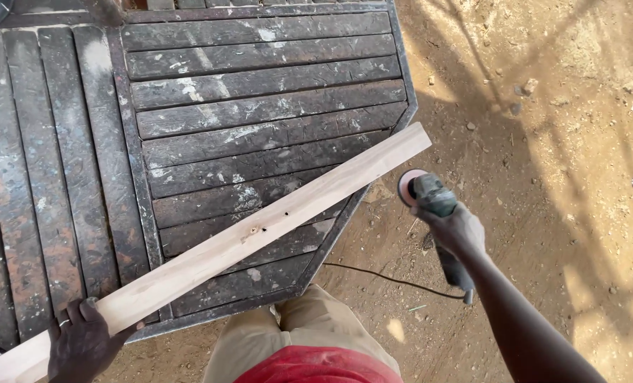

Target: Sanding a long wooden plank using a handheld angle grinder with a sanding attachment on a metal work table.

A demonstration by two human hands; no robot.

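Over the workbench, head view:
Plank: pale wooden plank [260,227] lies diagonally on the dark slatted bench [260,78].
Left hand [82,344]: fingers curled over the plank's near end, pinning it.
Right hand [453,228]: wrapped tight around the angle grinder [430,198], off the bench.
Disc: probably a sanding pad.
Tip: keep the plank pinned and the disc flat.

Sanding at the slatted workbench [260,106]
Left hand [82,344] pinning pale plank [224,248] across bench; right hand [453,228] gripping angle grinder [430,202] just beyond bench's corner.
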